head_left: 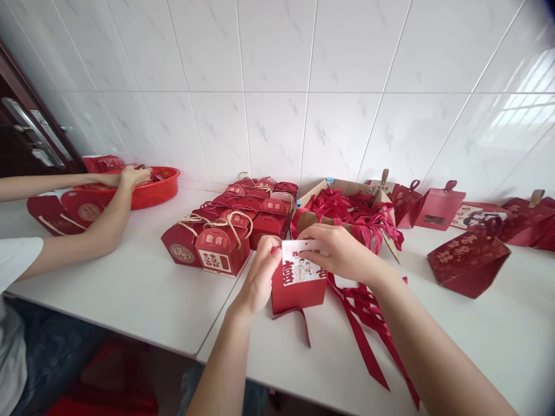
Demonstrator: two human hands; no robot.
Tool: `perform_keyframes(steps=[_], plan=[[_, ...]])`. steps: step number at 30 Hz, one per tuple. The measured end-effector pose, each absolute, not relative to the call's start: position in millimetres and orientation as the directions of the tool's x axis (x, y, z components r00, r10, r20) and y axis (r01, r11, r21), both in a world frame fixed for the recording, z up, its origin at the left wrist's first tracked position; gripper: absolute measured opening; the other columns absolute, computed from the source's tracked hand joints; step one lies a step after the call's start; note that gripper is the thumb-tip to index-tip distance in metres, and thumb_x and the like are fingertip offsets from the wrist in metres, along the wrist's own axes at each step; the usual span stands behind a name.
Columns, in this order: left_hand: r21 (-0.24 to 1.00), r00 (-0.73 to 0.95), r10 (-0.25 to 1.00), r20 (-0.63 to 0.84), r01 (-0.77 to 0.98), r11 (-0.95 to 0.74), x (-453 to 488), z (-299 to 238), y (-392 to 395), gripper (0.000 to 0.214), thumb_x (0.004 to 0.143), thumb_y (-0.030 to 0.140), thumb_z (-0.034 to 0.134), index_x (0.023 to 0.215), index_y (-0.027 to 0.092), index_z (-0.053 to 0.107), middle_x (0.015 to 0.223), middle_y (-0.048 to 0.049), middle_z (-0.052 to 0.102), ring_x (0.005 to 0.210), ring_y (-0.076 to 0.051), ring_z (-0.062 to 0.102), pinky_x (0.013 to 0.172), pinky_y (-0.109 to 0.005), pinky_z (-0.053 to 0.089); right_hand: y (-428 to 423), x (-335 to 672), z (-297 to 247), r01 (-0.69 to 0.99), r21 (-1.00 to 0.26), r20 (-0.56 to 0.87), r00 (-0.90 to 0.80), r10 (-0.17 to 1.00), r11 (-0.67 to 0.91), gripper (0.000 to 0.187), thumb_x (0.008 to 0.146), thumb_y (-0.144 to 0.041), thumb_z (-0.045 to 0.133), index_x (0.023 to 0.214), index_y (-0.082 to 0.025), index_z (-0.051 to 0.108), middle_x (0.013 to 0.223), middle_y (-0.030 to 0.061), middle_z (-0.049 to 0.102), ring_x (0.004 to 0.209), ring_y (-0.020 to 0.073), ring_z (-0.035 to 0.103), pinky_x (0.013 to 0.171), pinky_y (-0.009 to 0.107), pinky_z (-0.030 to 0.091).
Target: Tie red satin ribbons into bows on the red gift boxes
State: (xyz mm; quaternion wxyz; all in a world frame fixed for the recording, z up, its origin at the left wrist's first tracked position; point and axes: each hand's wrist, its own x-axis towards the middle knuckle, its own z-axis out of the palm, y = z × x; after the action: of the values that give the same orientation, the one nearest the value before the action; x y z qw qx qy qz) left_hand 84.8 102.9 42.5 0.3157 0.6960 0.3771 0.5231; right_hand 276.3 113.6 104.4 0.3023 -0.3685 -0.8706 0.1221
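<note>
- Holding a small red paper gift box [298,296] upright with both hands, near the front edge of the white bench [130,283], about mid-length.
- Pinching the box's upper left corner with the left hand [260,277], thumb and fingers closed on it.
- Clamping the white picture card [303,267] at the top of the box with the right hand [340,251], fingertips shut on the card's upper edge.
- Trailing from under the right wrist toward the front edge: loose dark red satin ribbons [368,323].
- Right behind the hands, toward the back edge: an open brown cardboard carton [312,193] stuffed with more red ribbon.
- Just left of that carton: a tight cluster of finished red boxes with twisted rope handles [225,242].
- Way over at the left end: a round red plastic basin [160,190], with another person's hand [132,175] in it.
- Toward the right end: a folded red paper bag [468,263], well apart from the hands.
</note>
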Motion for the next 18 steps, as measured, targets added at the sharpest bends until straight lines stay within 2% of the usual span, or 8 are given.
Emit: perform_keyframes(steps=[3,6,11,18], plan=[[0.797,0.084,0.828,0.554,0.234,-0.557,89.6,36.0,106.4,0.019,0.093,0.041,0.044,0.095,0.022,0.042,0.106,-0.0066,0.043,0.104,-0.022,0.047,0.092,-0.036,0.039,116.3,272.9,100.9,0.555,-0.469,0.392,-0.567,0.724,0.688,0.013,0.083,-0.017,0.061,0.096,-0.017,0.063,0.091,0.0040,0.067,0.078,0.0156,0.060,0.064,0.026,0.045],[0.772,0.039,0.801,0.597,0.243,-0.588,95.9,32.1,108.6,0.027,0.090,0.035,0.054,0.104,0.024,0.033,0.112,-0.0073,0.043,0.110,-0.021,0.047,0.096,-0.037,0.037,117.8,271.8,98.9,0.545,-0.496,0.371,-0.571,0.732,0.676,0.010,0.083,-0.016,0.061,0.092,-0.017,0.065,0.084,0.0027,0.068,0.072,0.0140,0.059,0.061,0.025,0.044],[0.782,0.085,0.812,0.577,0.228,-0.580,98.0,34.5,106.7,0.016,0.093,0.032,0.049,0.104,0.024,0.042,0.106,-0.0053,0.055,0.105,-0.019,0.054,0.093,-0.034,0.041,119.6,273.3,96.2,0.512,-0.563,0.352,-0.562,0.749,0.649,0.011,0.083,-0.022,0.064,0.091,-0.018,0.070,0.081,0.0029,0.070,0.071,0.0145,0.061,0.060,0.025,0.045],[0.806,0.117,0.833,0.541,0.213,-0.553,95.7,37.1,105.4,0.011,0.096,0.032,0.044,0.101,0.022,0.045,0.106,-0.0059,0.059,0.103,-0.020,0.057,0.087,-0.030,0.044,121.4,269.9,92.7,0.478,-0.597,0.373,-0.546,0.750,0.645,0.012,0.082,-0.023,0.065,0.090,-0.016,0.069,0.083,0.0040,0.070,0.071,0.0146,0.062,0.059,0.025,0.045]])
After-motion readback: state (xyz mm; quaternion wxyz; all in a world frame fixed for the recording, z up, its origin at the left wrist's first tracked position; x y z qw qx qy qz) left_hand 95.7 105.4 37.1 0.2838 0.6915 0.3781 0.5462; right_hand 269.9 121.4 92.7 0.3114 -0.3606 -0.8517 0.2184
